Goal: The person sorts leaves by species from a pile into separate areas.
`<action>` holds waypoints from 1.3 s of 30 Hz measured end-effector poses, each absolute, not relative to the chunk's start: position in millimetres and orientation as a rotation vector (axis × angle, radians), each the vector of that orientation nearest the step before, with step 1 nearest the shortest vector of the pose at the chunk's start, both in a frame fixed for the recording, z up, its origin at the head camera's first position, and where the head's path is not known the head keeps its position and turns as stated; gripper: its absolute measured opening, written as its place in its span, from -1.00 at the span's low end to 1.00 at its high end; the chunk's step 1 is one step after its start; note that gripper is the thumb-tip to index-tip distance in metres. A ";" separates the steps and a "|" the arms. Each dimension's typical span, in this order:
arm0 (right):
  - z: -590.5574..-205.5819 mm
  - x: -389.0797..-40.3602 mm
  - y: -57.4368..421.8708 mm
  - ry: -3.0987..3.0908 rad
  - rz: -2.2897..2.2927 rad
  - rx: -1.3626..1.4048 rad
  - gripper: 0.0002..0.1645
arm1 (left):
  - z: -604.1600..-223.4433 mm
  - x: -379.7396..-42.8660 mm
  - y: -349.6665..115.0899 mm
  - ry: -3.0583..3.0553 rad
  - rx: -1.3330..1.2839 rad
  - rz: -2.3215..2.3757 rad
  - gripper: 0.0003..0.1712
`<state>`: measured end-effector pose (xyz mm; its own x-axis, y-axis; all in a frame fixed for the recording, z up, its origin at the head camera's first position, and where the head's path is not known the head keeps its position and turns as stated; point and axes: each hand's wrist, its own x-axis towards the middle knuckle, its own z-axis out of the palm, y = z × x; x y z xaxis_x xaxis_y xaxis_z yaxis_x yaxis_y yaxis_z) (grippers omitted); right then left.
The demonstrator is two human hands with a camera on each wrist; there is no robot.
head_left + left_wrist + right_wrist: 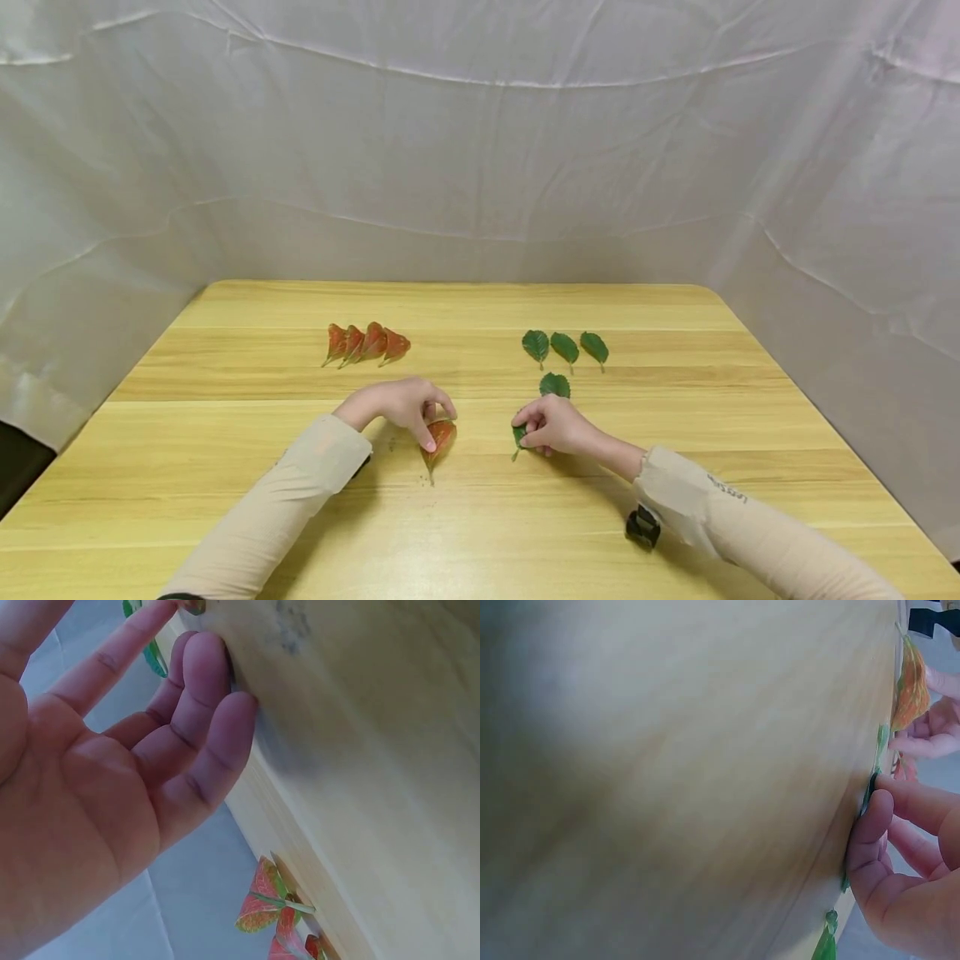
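Observation:
My left hand (pixel 408 408) holds a red-orange leaf (pixel 442 439) between thumb and index finger, low over the wooden table, the stem pointing toward me. In the left wrist view, the other fingers of the left hand (pixel 142 750) bend loosely near the tabletop. A short way to the right, my right hand (pixel 558 425) pinches a small green leaf (pixel 518 434) at the table surface, its fingers covering most of it. Just beyond that hand lies another green leaf (pixel 555 384), partly hidden by it. In the right wrist view, the orange leaf (pixel 913 686) appears tilted up from the table.
Several red leaves (pixel 375 341) overlap in a row at the back left of the table (pixel 465 533). Three green leaves, the middle one (pixel 565 347) among them, lie spaced apart at the back right. Pale curtains (pixel 480 167) hang behind and at both sides.

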<state>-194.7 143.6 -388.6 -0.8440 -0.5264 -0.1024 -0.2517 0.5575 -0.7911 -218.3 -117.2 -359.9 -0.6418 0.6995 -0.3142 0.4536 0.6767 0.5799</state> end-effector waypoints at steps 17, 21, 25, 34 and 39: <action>-389.5 -194.9 143.4 2.477 -1.157 -0.653 -0.73 | -367.2 -217.8 -106.9 2.447 0.850 0.528 -0.55; -388.9 -194.9 143.4 2.472 -1.159 -0.649 -0.73 | -368.0 -217.7 -106.3 2.457 0.845 0.520 -0.56; -388.2 -194.3 143.6 2.476 -1.155 -0.651 -0.75 | -367.6 -217.1 -106.2 2.456 0.836 0.526 -0.57; -386.8 -193.0 142.4 2.484 -1.134 -0.650 -0.79 | -367.5 -214.6 -110.1 2.457 0.897 0.577 -0.55; -386.7 -193.8 142.4 2.472 -1.150 -0.647 -0.80 | -367.4 -215.9 -115.4 2.382 0.943 0.644 -0.48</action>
